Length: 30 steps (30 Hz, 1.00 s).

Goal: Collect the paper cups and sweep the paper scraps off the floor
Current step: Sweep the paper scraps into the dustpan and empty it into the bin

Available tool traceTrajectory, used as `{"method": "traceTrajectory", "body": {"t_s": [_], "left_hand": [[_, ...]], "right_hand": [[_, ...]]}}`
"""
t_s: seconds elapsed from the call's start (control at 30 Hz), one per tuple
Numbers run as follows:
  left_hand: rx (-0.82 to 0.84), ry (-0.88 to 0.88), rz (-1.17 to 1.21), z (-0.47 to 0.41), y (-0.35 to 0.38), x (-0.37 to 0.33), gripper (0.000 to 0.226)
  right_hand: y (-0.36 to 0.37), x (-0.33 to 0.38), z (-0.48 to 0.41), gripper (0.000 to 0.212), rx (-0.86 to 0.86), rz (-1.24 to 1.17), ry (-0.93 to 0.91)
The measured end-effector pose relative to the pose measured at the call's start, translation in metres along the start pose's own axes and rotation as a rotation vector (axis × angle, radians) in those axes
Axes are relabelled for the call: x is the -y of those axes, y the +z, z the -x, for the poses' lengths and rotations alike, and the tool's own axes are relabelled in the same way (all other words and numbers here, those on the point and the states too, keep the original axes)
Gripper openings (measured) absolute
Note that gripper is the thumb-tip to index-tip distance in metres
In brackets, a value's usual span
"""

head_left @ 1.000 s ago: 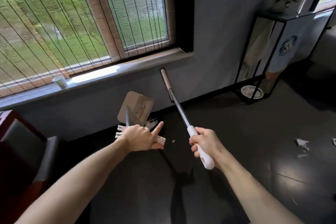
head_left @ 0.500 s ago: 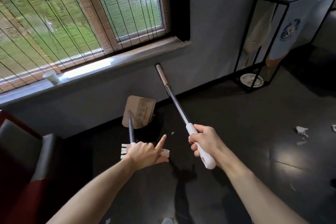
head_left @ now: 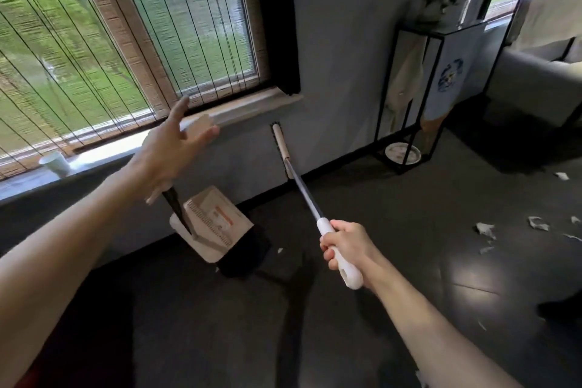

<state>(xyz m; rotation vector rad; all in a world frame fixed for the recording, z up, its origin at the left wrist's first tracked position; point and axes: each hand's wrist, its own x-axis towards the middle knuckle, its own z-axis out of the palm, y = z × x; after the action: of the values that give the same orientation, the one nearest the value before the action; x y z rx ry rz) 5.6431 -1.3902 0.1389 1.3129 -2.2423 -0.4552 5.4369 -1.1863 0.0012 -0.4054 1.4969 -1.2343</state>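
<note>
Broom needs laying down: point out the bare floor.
Bare floor lies nearest you, below the dustpan, and between the broom pole and the black-framed stand. Right of that, paper scraps litter it.

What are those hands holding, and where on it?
The right hand grips the broom by its white handle end. The left hand is spread over the rod of the dustpan; hold unclear.

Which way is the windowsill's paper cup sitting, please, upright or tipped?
Upright: the paper cup rests base-down on the windowsill, rim upward.
</note>
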Motion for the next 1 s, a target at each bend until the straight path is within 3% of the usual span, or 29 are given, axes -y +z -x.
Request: {"method": "traceTrajectory", "body": {"t_s": [0.1,0.27,0.47,0.63,0.87,1.0], "left_hand": [[0.108,0.024,0.015,-0.002,0.008,-0.007,0.091],[0.212,0.006,0.136,0.025,0.087,-0.001,0.066],[0.489,0.083,0.308,0.068,0.159,-0.015,0.063],[0.689,0.309,0.361,0.104,0.193,-0.061,0.062],[0.923,0.755,0.437,0.206,0.232,-0.157,0.055],[1.035,0.86,0.424,0.263,0.252,-0.212,0.055]], "right_hand": [[-0.008,-0.002,0.008,0.016,-0.05,-0.048,-0.013],[-0.016,-0.032,0.032,0.034,-0.186,-0.172,-0.02],[-0.011,-0.075,0.073,0.043,-0.429,-0.332,0.014],[-0.008,-0.12,0.126,0.032,-0.663,-0.438,0.029],[-0.032,-0.195,0.22,0.021,-0.967,-0.647,0.067],[-0.047,-0.236,0.279,0.019,-1.131,-0.775,0.071]]}}
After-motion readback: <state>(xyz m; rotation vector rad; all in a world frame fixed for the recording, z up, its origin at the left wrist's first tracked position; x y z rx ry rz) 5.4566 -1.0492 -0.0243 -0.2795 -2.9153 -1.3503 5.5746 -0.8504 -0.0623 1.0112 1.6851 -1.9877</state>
